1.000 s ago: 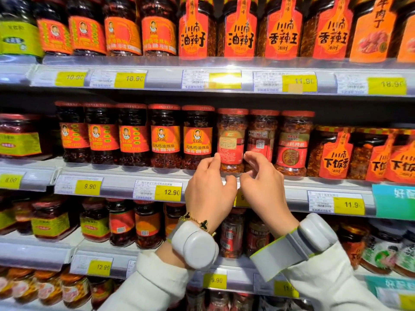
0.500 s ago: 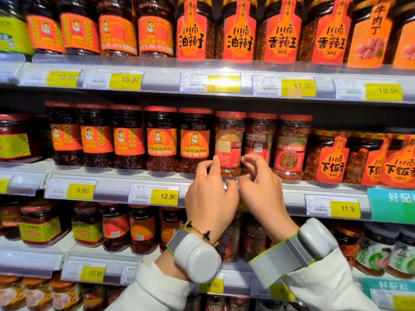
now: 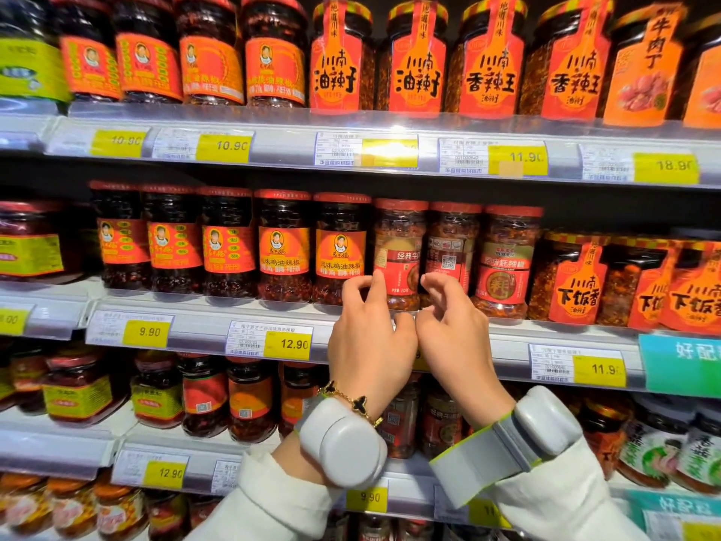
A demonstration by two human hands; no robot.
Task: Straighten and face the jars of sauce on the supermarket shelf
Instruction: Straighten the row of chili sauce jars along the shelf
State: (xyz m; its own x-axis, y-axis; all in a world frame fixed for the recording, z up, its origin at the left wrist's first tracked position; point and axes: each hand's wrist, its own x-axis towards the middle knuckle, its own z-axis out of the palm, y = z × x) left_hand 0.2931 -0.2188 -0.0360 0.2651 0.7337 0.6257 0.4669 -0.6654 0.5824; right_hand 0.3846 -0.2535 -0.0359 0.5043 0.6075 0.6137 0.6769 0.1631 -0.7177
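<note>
Both hands at the front lip of the middle shelf, around one red-capped sauce jar.

Head view: left hand [image 3: 370, 337] and right hand [image 3: 452, 329] are raised side by side, thumbs nearly touching at the shelf edge [image 3: 203, 326]. Fingers of both are curled at the base of the red-capped jar [image 3: 398, 249]; whether they actually pinch it, cannot tell. That jar stands upright at the shelf front, its label turned partly sideways, packed tight between the dark chili jar [image 3: 340, 247] and the jar showing a QR code [image 3: 452, 247]. Little side room, open space only above the lids. Jar bases hidden behind fingers. Top-shelf jars cut off at frame edge; far-left labels blurred.
</note>
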